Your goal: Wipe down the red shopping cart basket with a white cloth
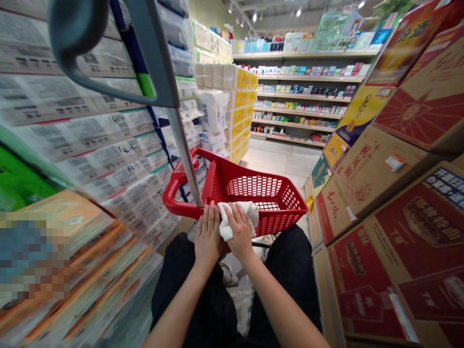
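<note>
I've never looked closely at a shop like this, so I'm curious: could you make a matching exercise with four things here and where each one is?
Things:
1. white cloth
2. red basket
3. cardboard boxes
4. shelves

Places:
A. far ahead, across the floor
B. stacked at the person's right
C. under the right hand
D. just past the left hand

Pairs: 1-C, 2-D, 3-B, 4-A

white terry cloth (221,223), rough; red plastic basket (253,175), glossy; cardboard cartons (377,179), matt
</note>
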Motion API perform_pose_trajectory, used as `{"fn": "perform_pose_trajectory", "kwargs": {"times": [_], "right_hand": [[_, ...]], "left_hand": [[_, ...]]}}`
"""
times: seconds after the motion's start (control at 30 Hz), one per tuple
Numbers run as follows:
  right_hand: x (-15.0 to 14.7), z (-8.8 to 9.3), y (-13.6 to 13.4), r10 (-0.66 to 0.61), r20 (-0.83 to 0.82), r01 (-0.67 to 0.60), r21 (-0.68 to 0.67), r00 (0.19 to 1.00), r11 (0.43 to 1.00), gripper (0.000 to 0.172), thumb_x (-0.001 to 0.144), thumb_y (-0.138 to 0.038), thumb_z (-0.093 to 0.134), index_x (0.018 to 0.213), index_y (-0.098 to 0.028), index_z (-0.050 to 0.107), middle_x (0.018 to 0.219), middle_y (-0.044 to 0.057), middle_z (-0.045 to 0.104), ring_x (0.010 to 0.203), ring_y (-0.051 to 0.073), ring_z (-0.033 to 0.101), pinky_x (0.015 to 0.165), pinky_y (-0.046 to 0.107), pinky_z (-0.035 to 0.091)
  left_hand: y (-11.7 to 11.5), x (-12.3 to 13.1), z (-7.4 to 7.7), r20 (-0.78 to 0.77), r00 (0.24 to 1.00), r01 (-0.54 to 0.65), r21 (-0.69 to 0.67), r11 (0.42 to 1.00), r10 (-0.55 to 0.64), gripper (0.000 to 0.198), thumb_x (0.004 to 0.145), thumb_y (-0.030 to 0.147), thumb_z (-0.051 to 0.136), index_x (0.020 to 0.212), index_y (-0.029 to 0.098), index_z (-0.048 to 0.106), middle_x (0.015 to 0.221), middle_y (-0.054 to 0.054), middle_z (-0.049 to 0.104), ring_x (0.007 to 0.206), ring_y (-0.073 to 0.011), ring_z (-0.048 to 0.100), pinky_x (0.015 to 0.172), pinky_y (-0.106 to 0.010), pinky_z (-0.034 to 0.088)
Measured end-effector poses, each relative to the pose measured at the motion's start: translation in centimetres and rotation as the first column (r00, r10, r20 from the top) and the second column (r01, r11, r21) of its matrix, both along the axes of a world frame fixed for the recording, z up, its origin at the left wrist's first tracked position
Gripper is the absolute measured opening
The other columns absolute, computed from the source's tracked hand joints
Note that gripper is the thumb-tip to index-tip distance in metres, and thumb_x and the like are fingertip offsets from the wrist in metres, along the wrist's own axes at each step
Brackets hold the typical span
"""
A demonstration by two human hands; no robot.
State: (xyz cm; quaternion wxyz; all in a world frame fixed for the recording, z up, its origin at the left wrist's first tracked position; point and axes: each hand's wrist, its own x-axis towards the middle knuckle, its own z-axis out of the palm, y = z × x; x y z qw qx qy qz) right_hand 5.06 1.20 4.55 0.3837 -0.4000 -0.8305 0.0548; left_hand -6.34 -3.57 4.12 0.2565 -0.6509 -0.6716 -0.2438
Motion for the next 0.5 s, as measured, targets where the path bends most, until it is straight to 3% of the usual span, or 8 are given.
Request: {"fn": "perform_pose_trajectory", "kwargs": {"times": [0.3, 0.5], "right_hand": [[7.5, -4.5, 3.2, -0.186, 0.04, 0.182, 0.093, 0.982, 0.979, 0.065, 0.084, -0.012, 0.047, 0.148, -0.023, 0.038, 0.15, 0.006, 0.045, 0.144, 0.027, 0.03, 0.115, 0.046, 0.03], [11.4, -5.8, 4.4, -0.295, 0.031, 0.292, 0.08, 0.955, 0.953, 0.063, 0.084, -0.011, 0.043, 0.146, -0.021, 0.04, 0.151, 0.009, 0.043, 0.146, 0.029, 0.027, 0.113, 0.048, 0.033]], "left_hand": [[-0.1, 0.1, 0.3, 0.05, 0.999, 0.01, -0.03, 1.0, -0.008, 0.088, 0.081, 0.011, 0.05, 0.155, 0.01, 0.002, 0.161, -0.014, 0.02, 0.149, -0.0276, 0.018, 0.119, -0.045, 0.026], [-0.1, 0.2, 0.3, 0.06, 0.998, 0.007, -0.033, 0.999, -0.005, 0.088, 0.081, 0.011, 0.05, 0.155, 0.009, 0.001, 0.161, -0.015, 0.019, 0.149, -0.0277, 0.017, 0.12, -0.045, 0.025]]}}
